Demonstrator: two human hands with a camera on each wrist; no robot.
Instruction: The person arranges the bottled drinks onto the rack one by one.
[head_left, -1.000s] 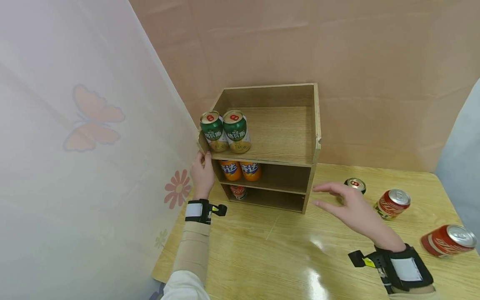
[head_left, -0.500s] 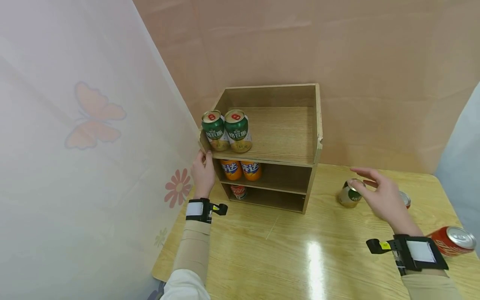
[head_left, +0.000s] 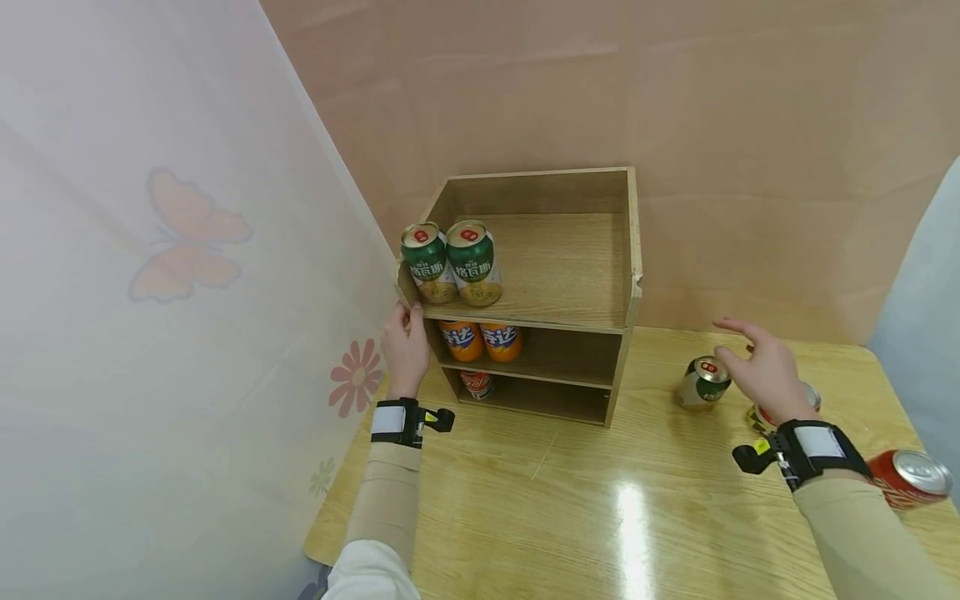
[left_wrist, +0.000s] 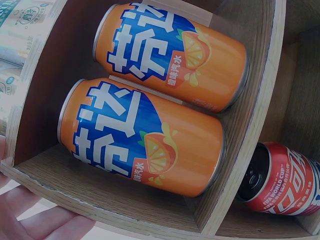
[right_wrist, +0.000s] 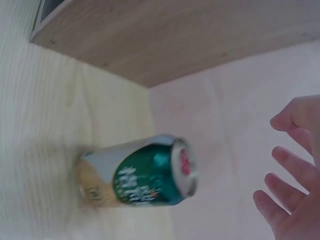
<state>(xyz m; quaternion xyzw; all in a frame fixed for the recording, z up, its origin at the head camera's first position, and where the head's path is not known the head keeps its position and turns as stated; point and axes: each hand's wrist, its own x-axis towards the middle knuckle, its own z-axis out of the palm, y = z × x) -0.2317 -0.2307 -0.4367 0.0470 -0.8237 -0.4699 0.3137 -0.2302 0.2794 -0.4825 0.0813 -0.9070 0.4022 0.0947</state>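
Three-tier wooden shelf (head_left: 558, 267): stands on the desk (head_left: 517, 508), brown backdrop (head_left: 675, 108) behind it.
Left hand (head_left: 406, 350): grips the shelf's left side near its front edge, about level with the top tier's floor; in the left wrist view the fingers lie along the outside of that panel, partly out of frame.
Right hand (head_left: 768, 375): fingers spread and slightly bent, thumb apart from them; raised over the desk. Right wrist view shows a gap between hand and can.
Loose green can (right_wrist: 142, 172): upright on the desk, right of the shelf, nearest thing to the right hand; red tab on its lid. Slightly blurred.
Top tier: left green can (head_left: 429, 265) and right green can (head_left: 474, 265), upright, side by side at the left front.
Middle tier: left orange can (left_wrist: 140, 137) and right orange can (left_wrist: 172, 55), close together at the left end.
Bottom tier: shelved red can (left_wrist: 280, 180) at the left end; in the head view the board above hides its top.
Desk, right part: middle red can (head_left: 812, 395), mostly hidden behind the right hand; outer red can (head_left: 911, 481), partly covered by the right sleeve (head_left: 862, 525).
White curtain (head_left: 82, 400): left of the desk, printed with a butterfly and flowers.
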